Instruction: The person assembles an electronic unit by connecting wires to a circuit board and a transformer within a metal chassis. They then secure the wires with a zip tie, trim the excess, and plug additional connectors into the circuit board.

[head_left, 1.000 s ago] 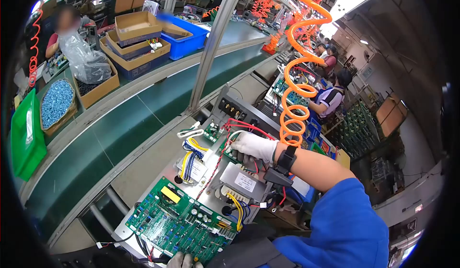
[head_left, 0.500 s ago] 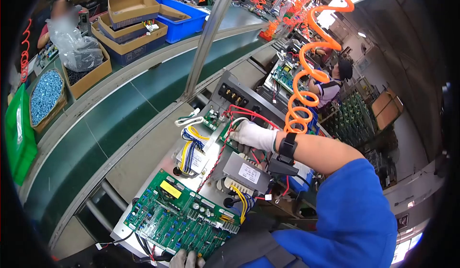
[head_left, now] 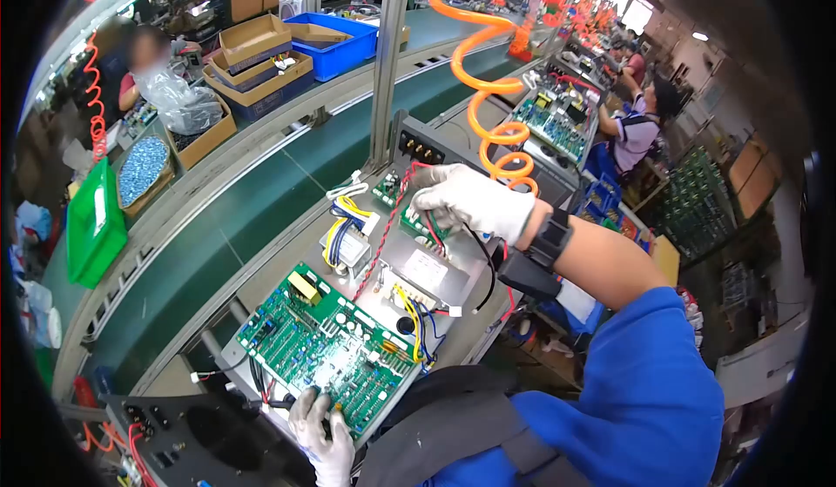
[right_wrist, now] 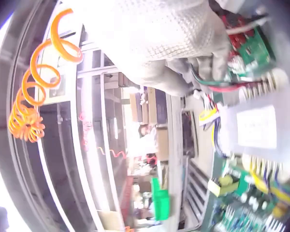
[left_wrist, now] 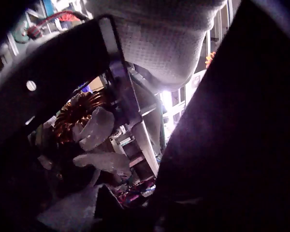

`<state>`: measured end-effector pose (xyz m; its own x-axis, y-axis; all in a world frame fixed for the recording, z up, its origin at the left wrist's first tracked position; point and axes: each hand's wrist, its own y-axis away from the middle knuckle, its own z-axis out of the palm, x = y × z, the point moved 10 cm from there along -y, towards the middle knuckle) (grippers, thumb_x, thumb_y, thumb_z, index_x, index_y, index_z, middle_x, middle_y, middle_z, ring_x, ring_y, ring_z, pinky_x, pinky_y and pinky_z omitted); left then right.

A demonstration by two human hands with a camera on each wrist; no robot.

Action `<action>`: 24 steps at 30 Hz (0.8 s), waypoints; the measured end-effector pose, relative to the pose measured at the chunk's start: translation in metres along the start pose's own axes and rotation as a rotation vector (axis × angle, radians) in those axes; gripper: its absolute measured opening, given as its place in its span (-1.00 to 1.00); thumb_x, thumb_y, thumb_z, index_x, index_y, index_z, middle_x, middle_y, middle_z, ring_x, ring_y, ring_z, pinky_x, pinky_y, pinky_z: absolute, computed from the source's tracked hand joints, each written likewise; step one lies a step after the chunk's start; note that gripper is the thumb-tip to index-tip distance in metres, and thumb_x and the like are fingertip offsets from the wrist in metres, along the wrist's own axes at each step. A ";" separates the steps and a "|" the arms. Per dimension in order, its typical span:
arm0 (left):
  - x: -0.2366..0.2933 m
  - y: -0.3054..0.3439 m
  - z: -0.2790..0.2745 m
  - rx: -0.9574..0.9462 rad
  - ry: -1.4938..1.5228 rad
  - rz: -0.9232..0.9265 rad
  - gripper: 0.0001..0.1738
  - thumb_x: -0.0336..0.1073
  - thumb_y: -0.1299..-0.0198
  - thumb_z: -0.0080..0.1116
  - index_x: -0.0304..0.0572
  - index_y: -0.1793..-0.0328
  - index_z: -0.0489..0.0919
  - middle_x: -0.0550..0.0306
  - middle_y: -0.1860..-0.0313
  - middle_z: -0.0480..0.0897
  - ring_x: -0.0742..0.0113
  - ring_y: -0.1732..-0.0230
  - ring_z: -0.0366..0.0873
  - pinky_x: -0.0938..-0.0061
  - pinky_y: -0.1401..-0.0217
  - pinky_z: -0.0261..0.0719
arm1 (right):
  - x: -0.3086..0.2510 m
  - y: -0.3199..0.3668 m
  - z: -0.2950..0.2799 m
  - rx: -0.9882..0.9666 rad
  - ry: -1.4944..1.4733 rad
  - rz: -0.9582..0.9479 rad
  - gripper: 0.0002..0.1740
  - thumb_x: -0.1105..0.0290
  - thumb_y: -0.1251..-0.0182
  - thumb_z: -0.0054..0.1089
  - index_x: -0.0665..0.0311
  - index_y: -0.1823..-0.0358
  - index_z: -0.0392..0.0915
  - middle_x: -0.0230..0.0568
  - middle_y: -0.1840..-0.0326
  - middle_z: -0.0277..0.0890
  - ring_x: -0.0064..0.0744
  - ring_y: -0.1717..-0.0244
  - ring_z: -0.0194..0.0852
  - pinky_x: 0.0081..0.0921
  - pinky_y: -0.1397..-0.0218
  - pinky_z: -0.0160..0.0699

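My gloved right hand [head_left: 470, 201] is over the small green board [head_left: 424, 223] near the back of the metal chassis plate. Its curled fingers pinch thin wires [right_wrist: 227, 88], red and dark, beside that board; the fingertips partly hide them. A black wire [head_left: 488, 261] hangs below this hand. In front of it sits a transformer [head_left: 422, 271] with a white label. At the near end, my gloved left hand [head_left: 324, 435] rests its extended fingers on the edge of the large green circuit board [head_left: 335, 348]. The dark left wrist view shows a copper-wound coil [left_wrist: 79, 116] near pale glove fingertips.
An orange coiled hose [head_left: 488, 78] hangs just beyond my right hand. A second transformer [head_left: 347, 250] with yellow and blue wires stands left of the labelled one. A black panel [head_left: 209, 443] lies at the lower left. Past the green conveyor [head_left: 287, 178] stand cartons [head_left: 257, 82] and a blue bin [head_left: 335, 56].
The head view has shifted, bringing more of my left hand into sight. My right hand stays at the small board but has turned, and a black wire now hangs clear below it.
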<state>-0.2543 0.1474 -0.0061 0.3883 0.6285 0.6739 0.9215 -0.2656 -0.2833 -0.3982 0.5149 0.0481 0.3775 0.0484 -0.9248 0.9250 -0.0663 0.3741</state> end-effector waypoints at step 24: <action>0.101 -0.062 0.072 -0.321 1.166 -0.577 -0.18 -0.25 -0.25 0.22 -0.53 -0.49 0.11 0.13 0.31 0.57 0.55 0.57 0.51 0.72 0.49 0.47 | -0.003 0.145 0.078 -0.150 1.019 -1.059 -0.69 0.31 -0.07 0.35 0.15 0.12 0.66 -0.27 0.33 0.62 -0.19 0.24 0.60 -0.23 0.22 0.51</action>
<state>-0.2720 0.2800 0.0305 -0.4289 -0.2352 0.8722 0.8488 -0.4353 0.3001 -0.2683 0.4272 0.1000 -0.6532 0.6753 -0.3425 0.7546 0.5439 -0.3669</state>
